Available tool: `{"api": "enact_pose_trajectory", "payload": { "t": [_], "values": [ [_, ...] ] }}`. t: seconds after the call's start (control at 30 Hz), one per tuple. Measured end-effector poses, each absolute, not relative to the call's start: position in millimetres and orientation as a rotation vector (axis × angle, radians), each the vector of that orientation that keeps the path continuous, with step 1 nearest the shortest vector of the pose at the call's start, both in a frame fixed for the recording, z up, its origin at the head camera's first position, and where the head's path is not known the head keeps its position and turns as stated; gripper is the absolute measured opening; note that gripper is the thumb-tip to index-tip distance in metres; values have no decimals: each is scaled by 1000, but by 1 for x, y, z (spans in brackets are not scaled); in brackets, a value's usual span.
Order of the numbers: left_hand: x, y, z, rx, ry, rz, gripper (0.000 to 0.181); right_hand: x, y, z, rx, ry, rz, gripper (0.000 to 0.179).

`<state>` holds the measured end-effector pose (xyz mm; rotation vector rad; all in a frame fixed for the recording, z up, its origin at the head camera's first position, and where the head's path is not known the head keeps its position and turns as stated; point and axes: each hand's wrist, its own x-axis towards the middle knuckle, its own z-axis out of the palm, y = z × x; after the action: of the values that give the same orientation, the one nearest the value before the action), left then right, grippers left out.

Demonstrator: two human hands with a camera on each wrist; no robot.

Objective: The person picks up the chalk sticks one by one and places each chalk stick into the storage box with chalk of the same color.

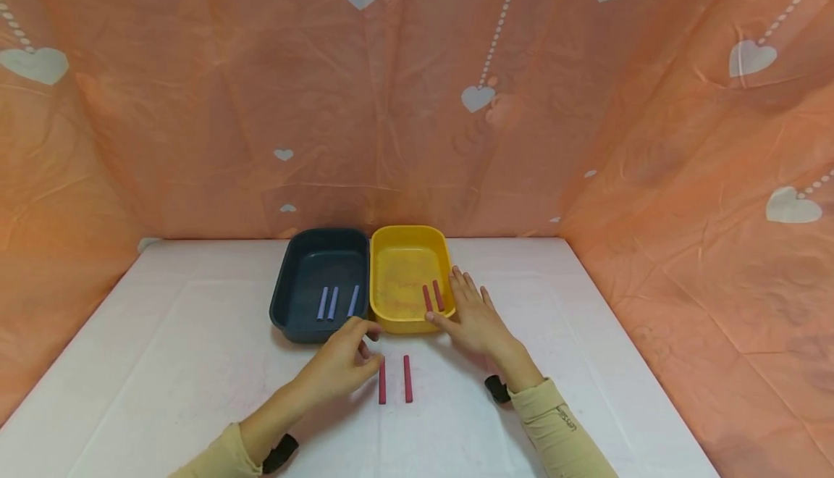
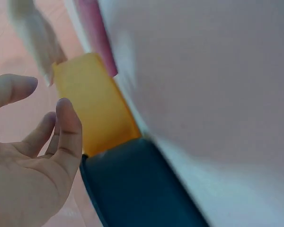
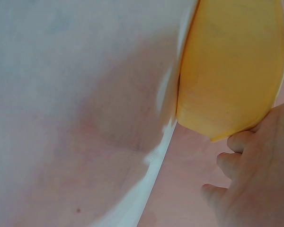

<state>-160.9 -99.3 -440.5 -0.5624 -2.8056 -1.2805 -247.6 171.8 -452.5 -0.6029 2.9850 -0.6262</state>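
Note:
My left hand [image 1: 341, 362] hovers over the table just in front of the bins, its thumb and fingers apart with nothing between them. Near its thumb stand two dark pink chalk sticks, a left one [image 1: 382, 384] and a right one [image 1: 407, 379], on the white cloth. Fingers straight, my right hand [image 1: 476, 322] rests at the right rim of the yellow bin [image 1: 397, 324], thumb by its front corner. Inside that bin lie two more pink chalk sticks [image 1: 438, 295]. The dark blue bin [image 1: 302, 334] beside it holds three purple chalk sticks [image 1: 333, 303].
A white cloth covers the table [image 1: 176, 347]. Both bins stand side by side near its back edge. Behind and at the sides hangs an orange curtain [image 1: 417, 123] with white hearts. Black straps [image 1: 497, 389] sit at the wrists.

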Motion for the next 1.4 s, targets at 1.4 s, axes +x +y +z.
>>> {"api": "enact_pose_trajectory", "payload": {
  "t": [1.4],
  "values": [
    [-162, -89, -456, -647, -3092, -922, 48, -249, 172, -456, -608, 2998, -651, 102]
  ]
}}
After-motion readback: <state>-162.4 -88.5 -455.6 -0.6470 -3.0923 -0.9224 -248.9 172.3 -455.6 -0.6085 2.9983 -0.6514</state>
